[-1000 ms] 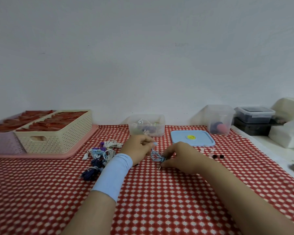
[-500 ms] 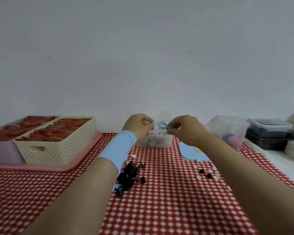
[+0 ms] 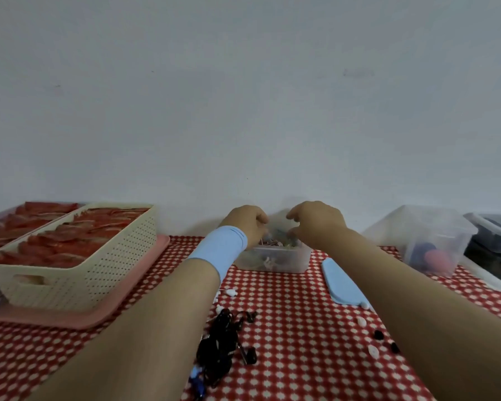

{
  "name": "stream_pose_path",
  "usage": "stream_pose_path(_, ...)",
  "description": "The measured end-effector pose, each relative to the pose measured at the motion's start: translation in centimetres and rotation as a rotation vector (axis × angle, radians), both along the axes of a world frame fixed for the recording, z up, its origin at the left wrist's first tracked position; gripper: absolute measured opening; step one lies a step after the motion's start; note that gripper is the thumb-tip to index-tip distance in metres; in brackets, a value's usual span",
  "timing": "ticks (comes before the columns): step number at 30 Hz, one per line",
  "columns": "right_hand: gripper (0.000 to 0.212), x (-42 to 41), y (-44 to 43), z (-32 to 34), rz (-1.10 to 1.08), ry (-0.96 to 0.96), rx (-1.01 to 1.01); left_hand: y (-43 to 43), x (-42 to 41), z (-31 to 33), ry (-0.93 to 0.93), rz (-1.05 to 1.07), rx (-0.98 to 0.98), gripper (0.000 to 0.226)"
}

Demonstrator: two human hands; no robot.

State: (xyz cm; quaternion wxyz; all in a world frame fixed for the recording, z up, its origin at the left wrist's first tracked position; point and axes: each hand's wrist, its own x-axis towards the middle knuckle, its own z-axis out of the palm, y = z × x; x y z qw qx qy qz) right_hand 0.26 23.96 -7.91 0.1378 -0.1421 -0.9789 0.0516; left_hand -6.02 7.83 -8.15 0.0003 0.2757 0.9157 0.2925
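Two bare hands meet above a small clear container (image 3: 275, 264) that stands at the far edge of the table, at about 12 o'clock from the person and close to the wall. The container is a low, translucent, lidless rectangular tub, and coiled earphone cables (image 3: 274, 243) in mixed pale colours show over its rim and dimly through its side. The left hand (image 3: 248, 224), which wears a light blue wristband (image 3: 222, 250), is over the container's 9 o'clock rim with its fingers curled downward. The right hand (image 3: 315, 221) is over the 3 o'clock rim with its fingers bent and slightly spread. Whether either hand pinches a cable cannot be told, since the fingertips face away from the camera. A red-and-white checked cloth (image 3: 287, 314) covers the table. At 6 o'clock from the container lies a black earphone tangle (image 3: 219, 342), and a light blue lid (image 3: 344, 285) lies flat at 4 o'clock with small loose ear tips (image 3: 362, 322) just beyond it. At 9 o'clock a cream perforated basket (image 3: 99, 270) filled with red items sits on a pink tray (image 3: 78, 319). At 3 o'clock stands a larger clear tub (image 3: 425, 235), and a dark lidded box (image 3: 498, 238) stands further out. A plain white wall (image 3: 243, 96) fills the upper half of the view.
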Motion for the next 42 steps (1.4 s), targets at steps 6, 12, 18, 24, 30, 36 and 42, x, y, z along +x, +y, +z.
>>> stream_pose_path(6, 0.023, 0.4, -0.6, -0.4, 0.077, -0.074, 0.149, -0.9, 0.0, -0.4, -0.024, -0.099, -0.073, 0.029)
stream_pose_path(12, 0.024, 3.1, -1.6, 1.7, 0.098, 0.089, 0.019, -2.7, 2.6, 0.4, 0.090, -0.110, 0.033, 0.025)
stream_pose_path(18, 0.021, 8.1, -3.8, 2.1, 0.242, 0.066, -0.196, -3.8, 6.9, 0.5, 0.117, -0.144, -0.047, 0.026)
stream_pose_path(24, 0.022, 11.0, -7.8, 0.5, 0.365, -0.099, -0.227, -7.7, 9.8, -0.1, 0.104, -0.155, -0.255, 0.024)
stream_pose_path(30, 0.045, 10.5, -12.1, -1.1, 0.440, -0.279, -0.202, -12.5, 11.4, -0.6, -0.035, -0.144, -0.427, 0.027)
stream_pose_path(36, 0.025, 9.3, -13.1, -3.2, 0.366, -0.238, -0.137, -14.8, 10.8, -1.0, -0.115, -0.151, -0.393, 0.039)
stream_pose_path(42, 0.010, 10.2, -11.6, -1.9, 0.337, -0.043, -0.431, -13.9, 11.3, -1.2, -0.072, -0.148, -0.343, 0.046)
